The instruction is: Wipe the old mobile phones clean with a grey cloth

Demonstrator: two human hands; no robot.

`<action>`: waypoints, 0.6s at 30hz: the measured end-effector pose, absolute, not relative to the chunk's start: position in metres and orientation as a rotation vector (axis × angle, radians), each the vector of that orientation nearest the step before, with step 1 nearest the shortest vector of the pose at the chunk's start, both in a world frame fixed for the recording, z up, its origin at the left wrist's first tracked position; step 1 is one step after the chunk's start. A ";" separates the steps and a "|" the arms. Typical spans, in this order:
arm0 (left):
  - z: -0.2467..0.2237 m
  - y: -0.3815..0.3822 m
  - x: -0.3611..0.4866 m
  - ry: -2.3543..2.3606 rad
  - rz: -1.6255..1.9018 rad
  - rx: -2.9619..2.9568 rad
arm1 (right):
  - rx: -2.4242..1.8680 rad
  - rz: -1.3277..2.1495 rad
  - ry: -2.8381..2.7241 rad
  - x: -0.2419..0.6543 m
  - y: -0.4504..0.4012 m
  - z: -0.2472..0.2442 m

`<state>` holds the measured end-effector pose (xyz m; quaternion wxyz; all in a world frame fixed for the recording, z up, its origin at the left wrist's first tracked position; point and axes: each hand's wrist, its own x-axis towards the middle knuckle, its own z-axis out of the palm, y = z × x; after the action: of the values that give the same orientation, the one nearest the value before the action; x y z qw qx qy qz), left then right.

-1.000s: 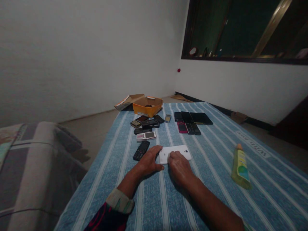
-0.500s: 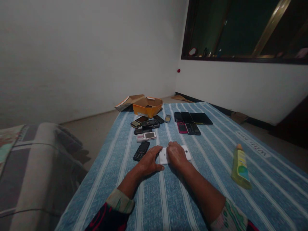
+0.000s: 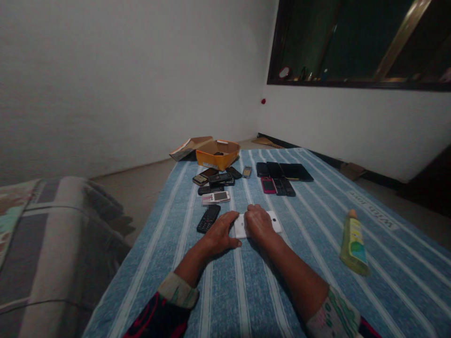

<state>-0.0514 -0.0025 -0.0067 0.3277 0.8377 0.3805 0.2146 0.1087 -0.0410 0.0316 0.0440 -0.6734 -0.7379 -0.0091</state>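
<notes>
A white smartphone [image 3: 276, 222] lies back side up on the striped cloth, its camera end to the right. My left hand [image 3: 221, 233] grips its left end between thumb and fingers. On top of the phone's middle rests my right hand [image 3: 260, 224], curled into a fist; whatever its fingers hold, if anything, is hidden beneath them. Just left of my left hand lies a black keypad phone [image 3: 208, 218]. Beyond it are a white and pink phone [image 3: 216, 196] and a pile of dark phones [image 3: 220, 179].
An orange cardboard box [image 3: 218, 157] stands open at the far end, its lid [image 3: 190, 146] beside it. Dark phones and a black tablet [image 3: 298, 172] lie in rows with a pink phone [image 3: 268, 185]. At right lies a bottle of yellow-green liquid [image 3: 354, 246]. A covered sofa [image 3: 59, 253] is at left.
The view has shifted slightly. Both hands keep nearly the same place on the white smartphone, and the other things have not moved.
</notes>
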 end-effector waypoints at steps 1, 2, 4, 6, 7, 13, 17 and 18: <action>-0.006 -0.003 -0.051 0.997 0.564 2.193 | -2.058 -0.027 -2.257 0.109 -0.042 0.031; -0.006 -0.003 -0.051 0.999 0.566 2.191 | -2.058 -0.026 -2.257 0.109 -0.045 0.031; -0.004 -0.004 -0.051 0.999 0.565 2.189 | -2.047 -0.023 -2.265 0.111 -0.052 0.030; -0.001 -0.006 -0.051 1.002 0.553 2.191 | -2.029 -0.011 -2.280 0.112 -0.061 0.028; 0.000 -0.007 -0.051 1.007 0.544 2.192 | -2.023 -0.004 -2.289 0.113 -0.066 0.027; 0.004 -0.009 -0.051 1.029 0.526 2.184 | -2.019 0.049 -2.337 0.116 -0.088 0.030; 0.003 -0.009 -0.051 1.039 0.524 2.181 | -2.023 0.058 -2.342 0.114 -0.095 0.035; 0.003 -0.008 -0.051 1.038 0.522 2.180 | -2.025 0.057 -2.343 0.114 -0.095 0.036</action>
<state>-0.0512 -0.0083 0.0027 0.3295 0.8331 0.3969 0.1997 0.1141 -0.0946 0.0359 0.0223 -0.6536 -0.7563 0.0185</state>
